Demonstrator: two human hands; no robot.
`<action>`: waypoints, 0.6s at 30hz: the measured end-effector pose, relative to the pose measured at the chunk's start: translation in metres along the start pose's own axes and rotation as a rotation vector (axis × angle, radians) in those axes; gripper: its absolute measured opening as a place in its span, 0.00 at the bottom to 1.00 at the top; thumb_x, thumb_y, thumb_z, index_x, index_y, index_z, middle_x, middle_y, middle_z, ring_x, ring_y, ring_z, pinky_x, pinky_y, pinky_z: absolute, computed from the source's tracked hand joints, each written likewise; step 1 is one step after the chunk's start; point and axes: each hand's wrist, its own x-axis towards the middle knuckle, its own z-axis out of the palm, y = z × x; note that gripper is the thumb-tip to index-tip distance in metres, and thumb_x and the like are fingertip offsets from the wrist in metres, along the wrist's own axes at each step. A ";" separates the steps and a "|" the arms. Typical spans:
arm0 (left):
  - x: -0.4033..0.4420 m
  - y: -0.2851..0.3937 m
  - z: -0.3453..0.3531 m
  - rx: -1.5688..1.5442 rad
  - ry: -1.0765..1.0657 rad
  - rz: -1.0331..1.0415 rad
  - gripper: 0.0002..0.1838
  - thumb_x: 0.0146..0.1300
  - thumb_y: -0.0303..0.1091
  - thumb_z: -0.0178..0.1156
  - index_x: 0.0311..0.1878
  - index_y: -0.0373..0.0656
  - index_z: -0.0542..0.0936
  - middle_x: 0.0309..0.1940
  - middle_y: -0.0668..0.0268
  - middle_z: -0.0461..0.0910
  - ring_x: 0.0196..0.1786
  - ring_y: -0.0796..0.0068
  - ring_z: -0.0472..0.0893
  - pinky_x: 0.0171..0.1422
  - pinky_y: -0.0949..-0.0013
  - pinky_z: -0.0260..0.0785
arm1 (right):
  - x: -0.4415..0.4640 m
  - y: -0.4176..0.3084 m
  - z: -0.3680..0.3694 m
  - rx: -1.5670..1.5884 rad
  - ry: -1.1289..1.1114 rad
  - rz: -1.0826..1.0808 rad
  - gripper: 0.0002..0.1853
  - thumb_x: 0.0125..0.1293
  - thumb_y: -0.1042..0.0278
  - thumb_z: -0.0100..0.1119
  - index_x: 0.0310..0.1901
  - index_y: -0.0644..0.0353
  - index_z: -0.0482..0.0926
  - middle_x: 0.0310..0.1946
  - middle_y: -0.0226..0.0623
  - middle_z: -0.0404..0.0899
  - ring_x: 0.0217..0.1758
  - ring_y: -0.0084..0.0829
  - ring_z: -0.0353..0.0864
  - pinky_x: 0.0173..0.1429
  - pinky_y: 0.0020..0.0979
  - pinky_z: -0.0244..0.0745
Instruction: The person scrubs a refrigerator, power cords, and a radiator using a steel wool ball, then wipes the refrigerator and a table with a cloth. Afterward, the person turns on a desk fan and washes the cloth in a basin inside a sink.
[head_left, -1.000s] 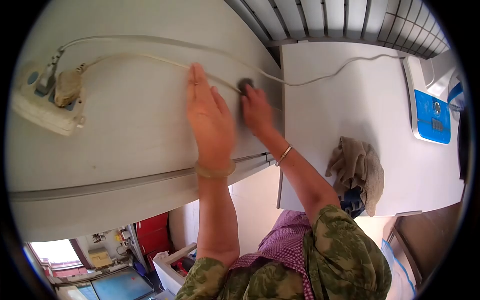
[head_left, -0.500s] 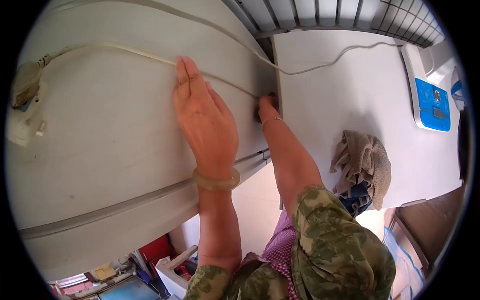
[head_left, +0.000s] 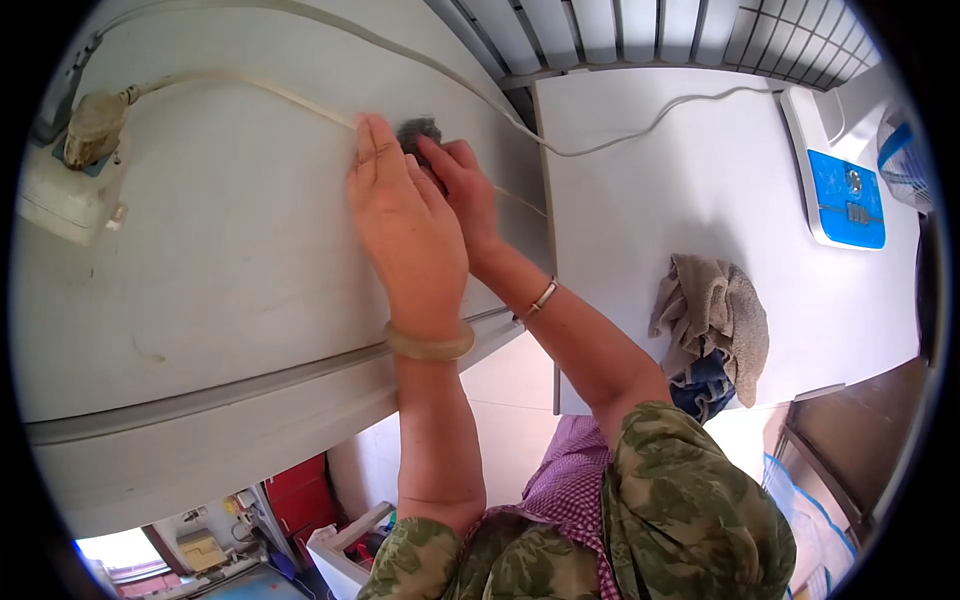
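Note:
My left hand (head_left: 410, 225) lies flat on the white surface (head_left: 230, 260), its fingers straight and pressed on the thin cream cord (head_left: 265, 88). Right beside it, my right hand (head_left: 462, 190) grips a dark grey scouring pad (head_left: 420, 130) against the same surface, close to the cord. Part of the cord passes under my hands and shows again to their right. At its left end a dirty plug (head_left: 97, 130) sits in a white power strip (head_left: 70, 200).
A second cord (head_left: 640, 137) crosses to the white table (head_left: 620, 220) on the right. On that table are a brown cloth (head_left: 715, 310) and a white and blue device (head_left: 846, 200). A slatted panel (head_left: 620, 30) stands behind.
My right hand went right to the surface's edge with the pad, then came back left beside my left hand. My left hand has shifted slightly left along the cord.

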 end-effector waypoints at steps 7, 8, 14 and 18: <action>0.006 -0.008 -0.001 0.043 -0.047 0.077 0.22 0.71 0.24 0.46 0.66 0.27 0.68 0.65 0.43 0.69 0.66 0.45 0.71 0.70 0.56 0.63 | -0.094 0.204 -0.003 -0.325 0.193 0.525 0.17 0.67 0.64 0.53 0.52 0.66 0.79 0.46 0.53 0.81 0.48 0.52 0.80 0.53 0.40 0.74; 0.002 -0.010 -0.005 0.005 -0.053 0.065 0.22 0.70 0.23 0.46 0.66 0.26 0.67 0.66 0.42 0.68 0.65 0.44 0.71 0.69 0.56 0.63 | -0.120 0.237 0.009 -0.250 0.187 0.573 0.18 0.67 0.63 0.53 0.52 0.67 0.79 0.47 0.54 0.82 0.49 0.51 0.80 0.54 0.40 0.74; 0.005 0.000 -0.007 -0.132 -0.019 -0.066 0.21 0.73 0.25 0.44 0.67 0.30 0.69 0.67 0.46 0.69 0.70 0.51 0.69 0.71 0.62 0.63 | -0.085 0.189 -0.004 -0.346 -0.014 0.568 0.18 0.67 0.63 0.54 0.52 0.68 0.79 0.47 0.51 0.83 0.48 0.42 0.82 0.54 0.35 0.73; 0.008 -0.011 0.009 -0.169 0.028 -0.093 0.21 0.73 0.25 0.44 0.67 0.32 0.69 0.65 0.47 0.71 0.57 0.56 0.80 0.60 0.65 0.73 | -0.030 0.136 -0.001 0.053 0.049 0.372 0.16 0.67 0.67 0.56 0.53 0.66 0.80 0.44 0.48 0.83 0.48 0.38 0.82 0.52 0.33 0.73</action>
